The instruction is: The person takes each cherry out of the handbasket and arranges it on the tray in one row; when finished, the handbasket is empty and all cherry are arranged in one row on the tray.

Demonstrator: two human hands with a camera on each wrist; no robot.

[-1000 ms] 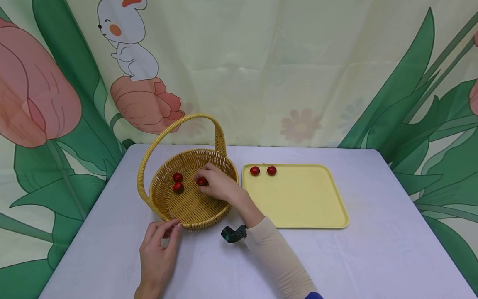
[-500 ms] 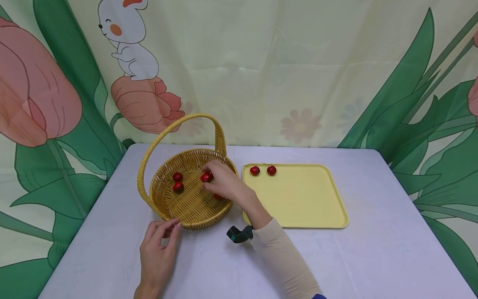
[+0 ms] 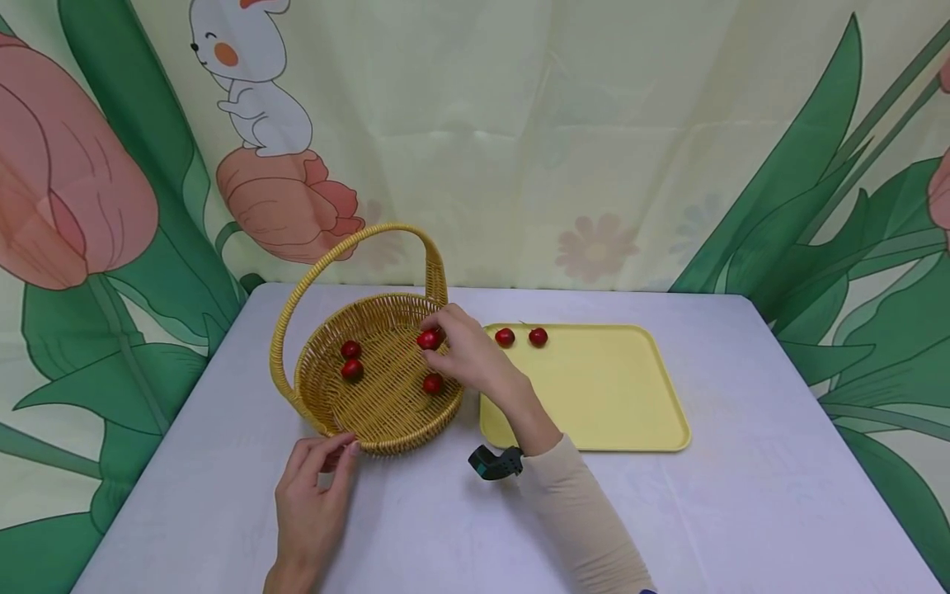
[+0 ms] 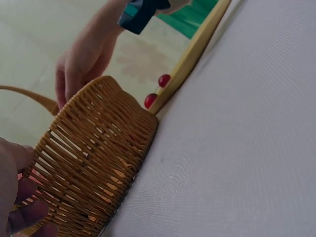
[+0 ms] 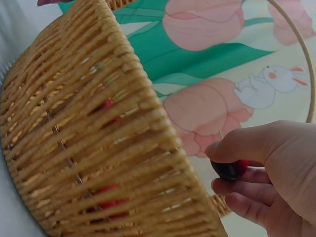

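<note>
While the left hand (image 3: 315, 487) holds the near rim of the basket (image 3: 386, 404) with thumb and forefinger, the right hand (image 3: 471, 351) pinches a cherry (image 5: 228, 170) between thumb and fingertips at the basket's right side. A short, pale stem sticks up from this cherry in the right wrist view.

Three more cherries lie in the basket. A back cherry (image 3: 350, 350) and a front cherry (image 3: 352, 370) sit on the left, seemingly touching, and a lone cherry (image 3: 433, 384) is on the right, near the right hand. The tray (image 3: 594, 396) lies on the tabletop (image 3: 742, 520) just right of the basket. By its far left corner are a left cherry (image 3: 505, 337) and a right cherry (image 3: 538, 336), side by side but apart.

The work looks partway through: two cherries on the tray, three in the basket, and the pinched one set down in neither. Which way they are going, this moment alone does not settle. Counted toward the tray, two are done and four left; counted toward the basket, three are in and three left.
</note>
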